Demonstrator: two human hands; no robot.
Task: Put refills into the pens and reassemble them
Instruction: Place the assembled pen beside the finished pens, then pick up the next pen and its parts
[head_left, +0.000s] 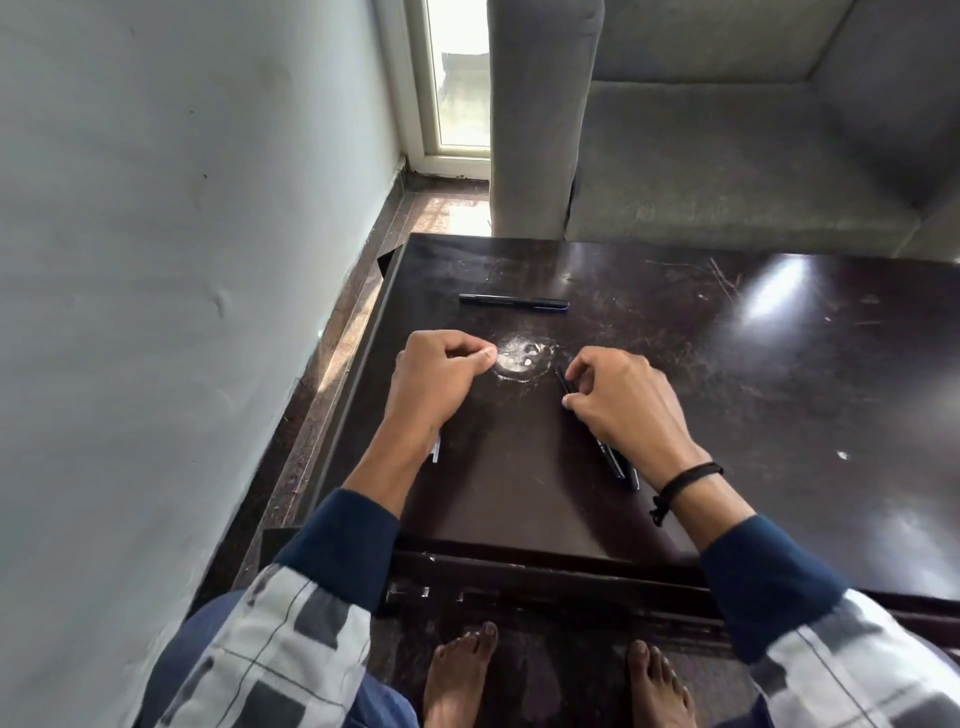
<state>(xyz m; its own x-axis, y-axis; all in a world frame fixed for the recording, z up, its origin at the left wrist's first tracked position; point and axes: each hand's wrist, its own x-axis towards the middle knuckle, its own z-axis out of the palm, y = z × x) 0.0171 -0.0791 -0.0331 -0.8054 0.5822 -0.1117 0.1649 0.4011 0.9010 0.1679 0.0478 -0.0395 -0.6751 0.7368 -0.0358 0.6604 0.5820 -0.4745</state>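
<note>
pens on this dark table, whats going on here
A person at the dark table is working on pens. The right hand pinches a dark pen lying beside a second pen under the wrist. The left hand is curled, nothing visible in it; a whitish stick peeks out beneath its wrist. One whole pen lies farther off.

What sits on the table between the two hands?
Head view: only a whitish scuffed patch on the table lies between the left hand and the right hand.

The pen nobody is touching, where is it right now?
In the head view, the untouched pen lies flat on the dark table beyond the whitish scuffed patch, farther out than the left hand and the right hand, which holds a second pen.
</note>
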